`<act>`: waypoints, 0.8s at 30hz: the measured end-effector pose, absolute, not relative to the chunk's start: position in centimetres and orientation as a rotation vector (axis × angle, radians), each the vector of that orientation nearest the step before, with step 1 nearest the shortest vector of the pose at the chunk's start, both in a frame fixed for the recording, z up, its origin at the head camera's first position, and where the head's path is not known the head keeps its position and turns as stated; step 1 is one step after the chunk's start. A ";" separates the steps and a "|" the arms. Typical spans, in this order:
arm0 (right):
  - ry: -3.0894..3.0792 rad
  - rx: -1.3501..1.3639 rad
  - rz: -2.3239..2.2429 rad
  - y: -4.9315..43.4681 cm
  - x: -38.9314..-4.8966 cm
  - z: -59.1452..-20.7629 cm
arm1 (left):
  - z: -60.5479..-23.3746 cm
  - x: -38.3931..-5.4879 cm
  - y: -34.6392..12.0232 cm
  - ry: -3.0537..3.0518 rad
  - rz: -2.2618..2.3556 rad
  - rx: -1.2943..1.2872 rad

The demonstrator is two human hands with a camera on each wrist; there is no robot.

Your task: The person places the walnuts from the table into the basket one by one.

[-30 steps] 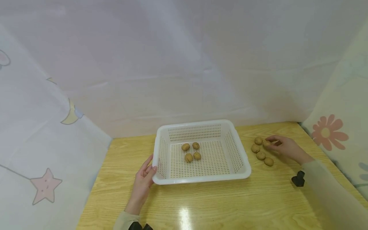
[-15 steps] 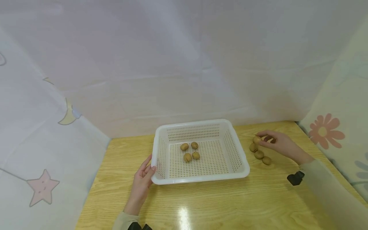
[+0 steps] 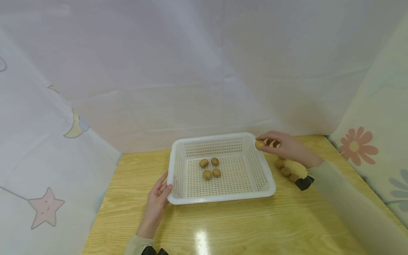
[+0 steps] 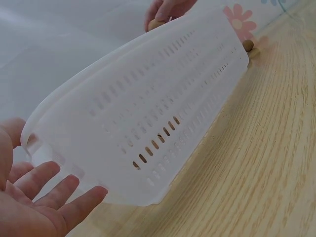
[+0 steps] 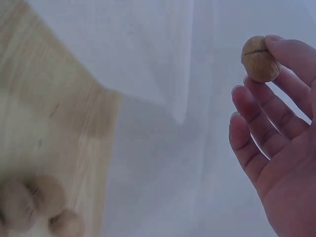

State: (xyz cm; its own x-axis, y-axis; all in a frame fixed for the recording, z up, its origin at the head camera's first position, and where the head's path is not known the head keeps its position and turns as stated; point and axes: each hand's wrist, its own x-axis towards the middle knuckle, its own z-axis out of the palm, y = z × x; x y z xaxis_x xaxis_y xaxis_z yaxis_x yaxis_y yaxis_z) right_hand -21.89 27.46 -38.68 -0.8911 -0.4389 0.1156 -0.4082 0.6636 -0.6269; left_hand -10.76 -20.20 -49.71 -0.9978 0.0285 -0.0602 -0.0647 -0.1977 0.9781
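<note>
My right hand (image 3: 284, 146) pinches a walnut (image 5: 260, 59) between thumb and fingertips; the nut has a dark crack across its shell. In the head view that hand is over the right rim of a white plastic basket (image 3: 223, 200) with slotted walls. Several walnuts (image 3: 207, 175) lie grouped on the basket floor, left of its middle. My left hand (image 3: 157, 200) holds the basket's left end, thumb on the rim. In the left wrist view its other fingers (image 4: 69, 190) are spread beside the outer wall.
More walnuts (image 3: 285, 171) lie in a row on the wooden table (image 3: 242, 226), right of the basket and partly under the right arm. A pale cloth backdrop (image 3: 204, 88) rises directly behind the table, with printed cloth at both sides.
My right hand has picked up a walnut from the group on the right and carried it left to the basket's rim. The left hand has kept its hold on the basket.
</note>
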 end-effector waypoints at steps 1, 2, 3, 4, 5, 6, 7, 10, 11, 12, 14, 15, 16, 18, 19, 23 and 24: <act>2.806 -0.730 -1.059 26.8 -22.2 -38.5 | -49.7 -10.8 -20.2 1.951 2.387 -0.042; 2.789 -0.738 -1.076 26.1 -22.5 -38.3 | -49.7 -10.8 -20.2 1.952 2.388 -0.041; 2.773 -0.748 -1.096 25.4 -22.9 -38.3 | -49.7 -10.8 -20.2 1.952 2.391 -0.040; 2.755 -0.762 -1.123 24.7 -23.3 -38.2 | -49.7 -10.8 -20.3 1.952 2.393 -0.038; 2.736 -0.770 -1.148 24.0 -23.7 -38.2 | -49.7 -10.8 -20.3 1.955 2.394 -0.035; 2.722 -0.770 -1.169 23.3 -24.0 -38.2 | -49.7 -10.8 -20.3 1.954 2.395 -0.032; 2.706 -0.759 -1.183 22.6 -24.4 -38.2 | -49.7 -10.8 -20.3 1.954 2.395 -0.033; 2.665 -0.776 -1.244 20.6 -25.5 -38.5 | -49.6 -10.7 -20.4 1.955 2.393 -0.030; 2.651 -0.777 -1.261 20.0 -25.8 -38.6 | -49.6 -10.7 -20.4 1.956 2.393 -0.029; 2.632 -0.777 -1.282 19.4 -26.1 -38.7 | -49.6 -10.7 -20.4 1.958 2.391 -0.029; 2.620 -0.783 -1.295 18.3 -26.5 -39.1 | -49.6 -10.7 -20.5 1.957 2.391 -0.031; 2.620 -0.782 -1.297 17.8 -26.7 -39.4 | -49.6 -10.6 -20.4 1.958 2.389 -0.031; 2.617 -0.771 -1.294 17.3 -26.9 -39.7 | -49.6 -10.6 -20.4 1.958 2.388 -0.033; 2.607 -0.765 -1.289 16.5 -27.1 -40.4 | -49.6 -10.6 -20.4 1.954 2.389 -0.037; 2.599 -0.754 -1.281 16.1 -27.2 -40.8 | -49.6 -10.5 -20.3 1.949 2.390 -0.040; 2.526 -0.693 -1.291 15.2 -27.5 -42.3 | -49.7 -10.6 -20.2 1.935 2.394 -0.035; 2.509 -0.673 -1.290 15.1 -27.5 -42.6 | -49.7 -10.6 -20.2 1.933 2.395 -0.032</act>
State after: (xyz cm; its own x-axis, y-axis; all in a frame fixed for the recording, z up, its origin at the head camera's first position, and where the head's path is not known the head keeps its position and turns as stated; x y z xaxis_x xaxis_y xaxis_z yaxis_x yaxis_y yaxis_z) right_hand -27.49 15.11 -42.57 -0.8650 -0.5017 -0.0032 -0.2895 0.5043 -0.8136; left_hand -10.61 -20.20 -49.66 -0.9978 0.0362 -0.0558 -0.0622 -0.2099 0.9757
